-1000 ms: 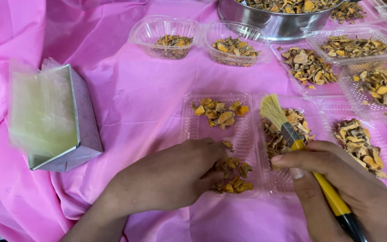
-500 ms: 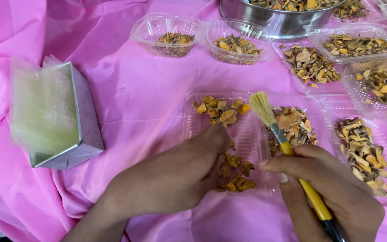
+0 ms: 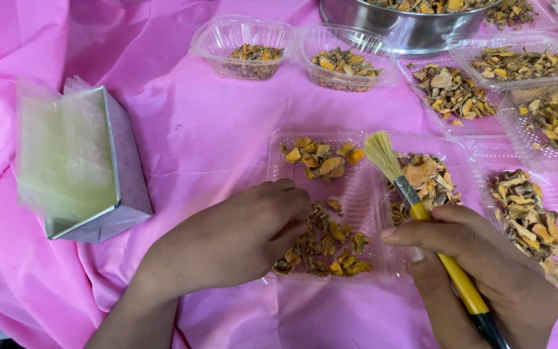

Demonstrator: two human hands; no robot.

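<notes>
My left hand [image 3: 230, 239] rests palm down in a clear plastic tray [image 3: 350, 194], fingertips on a pile of dried orange-yellow slices [image 3: 324, 249] at its near end. A second small pile [image 3: 321, 157] lies at the tray's far end. My right hand [image 3: 479, 271] grips a yellow-handled paintbrush [image 3: 414, 200], bristles pointing up and away over the seam between this tray and the adjoining tray of slices [image 3: 424, 181].
A pink cloth [image 3: 195, 129] covers the table. A grey box of clear bags [image 3: 79, 165] stands at the left. Two clear cups of slices [image 3: 247, 48], several more filled trays [image 3: 524, 207] and a steel bowl [image 3: 408, 29] sit at the back and right.
My left hand slid forward toward the far pile, then drew back, spreading the near slices. The brush drifted slightly left and up in my right hand.
</notes>
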